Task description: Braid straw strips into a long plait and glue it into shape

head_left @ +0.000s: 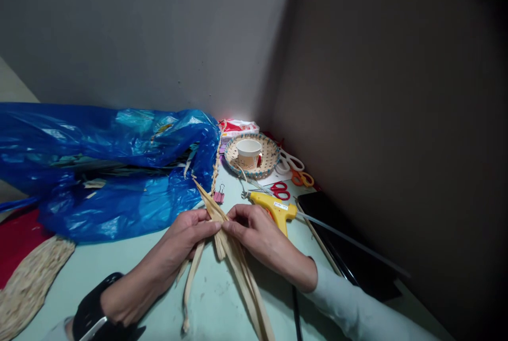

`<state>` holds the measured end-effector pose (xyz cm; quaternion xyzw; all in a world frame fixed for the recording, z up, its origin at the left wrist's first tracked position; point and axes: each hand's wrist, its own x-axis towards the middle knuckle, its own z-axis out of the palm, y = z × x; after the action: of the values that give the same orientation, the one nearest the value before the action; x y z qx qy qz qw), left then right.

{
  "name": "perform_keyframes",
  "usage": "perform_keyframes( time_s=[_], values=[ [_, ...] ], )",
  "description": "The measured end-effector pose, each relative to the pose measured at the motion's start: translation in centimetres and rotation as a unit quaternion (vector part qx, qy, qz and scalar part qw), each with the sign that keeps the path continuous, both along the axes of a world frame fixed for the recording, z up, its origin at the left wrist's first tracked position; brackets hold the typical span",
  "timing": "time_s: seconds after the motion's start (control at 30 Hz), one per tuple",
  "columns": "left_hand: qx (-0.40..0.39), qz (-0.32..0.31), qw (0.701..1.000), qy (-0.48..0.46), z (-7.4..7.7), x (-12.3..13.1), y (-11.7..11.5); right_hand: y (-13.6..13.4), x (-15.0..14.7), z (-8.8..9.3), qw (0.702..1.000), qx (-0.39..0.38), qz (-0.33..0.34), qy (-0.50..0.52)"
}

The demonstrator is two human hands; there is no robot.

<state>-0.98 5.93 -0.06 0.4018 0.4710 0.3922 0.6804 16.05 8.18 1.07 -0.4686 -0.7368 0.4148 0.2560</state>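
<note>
Pale yellow dried husk strips (246, 277), much like corn husk, are pinched between both hands above the table. My left hand (189, 232) has thumb and fingers closed on them at the left. Close against it, my right hand (256, 232) grips the same strips with thumb and fingertips. A pointed end rises toward the blue bag, while long tails hang toward the front edge. One thin strip (190, 283) dangles below my left hand. Just beyond my right hand lies a yellow glue gun (278, 206) with a glue stick in its back.
An open blue plastic bag (119, 219) holds more husk at the left. A woven basket (262, 169) carries a paper cup (248, 154). Red scissors (281, 190), orange scissors (302, 178), a pink binder clip (218, 196) and a black flat device (341, 235) lie around. A braided piece (35, 277) is at lower left.
</note>
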Motion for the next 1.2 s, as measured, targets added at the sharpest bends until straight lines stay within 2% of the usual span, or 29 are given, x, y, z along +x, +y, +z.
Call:
perform_keyframes(
  time_s=[0.37, 0.6, 0.83, 1.2],
  values=[
    [-0.001, 0.014, 1.000, 0.015, 0.31, 0.27, 0.15, 0.14, -0.06, -0.67, 1.000, -0.011, 0.007, 0.021],
    [0.004, 0.027, 0.999, 0.034, -0.11, 0.22, 0.15, -0.17, -0.21, -0.25, 1.000, -0.007, -0.011, 0.022],
    [0.001, 0.003, 0.999, 0.050, 0.05, 0.17, 0.17, -0.07, -0.25, -0.55, 0.999, -0.021, -0.021, 0.031],
    [0.010, 0.008, 0.997, 0.070, 0.24, -0.04, 0.10, 0.09, -0.13, -0.61, 1.000, -0.012, -0.010, 0.025]
  ],
)
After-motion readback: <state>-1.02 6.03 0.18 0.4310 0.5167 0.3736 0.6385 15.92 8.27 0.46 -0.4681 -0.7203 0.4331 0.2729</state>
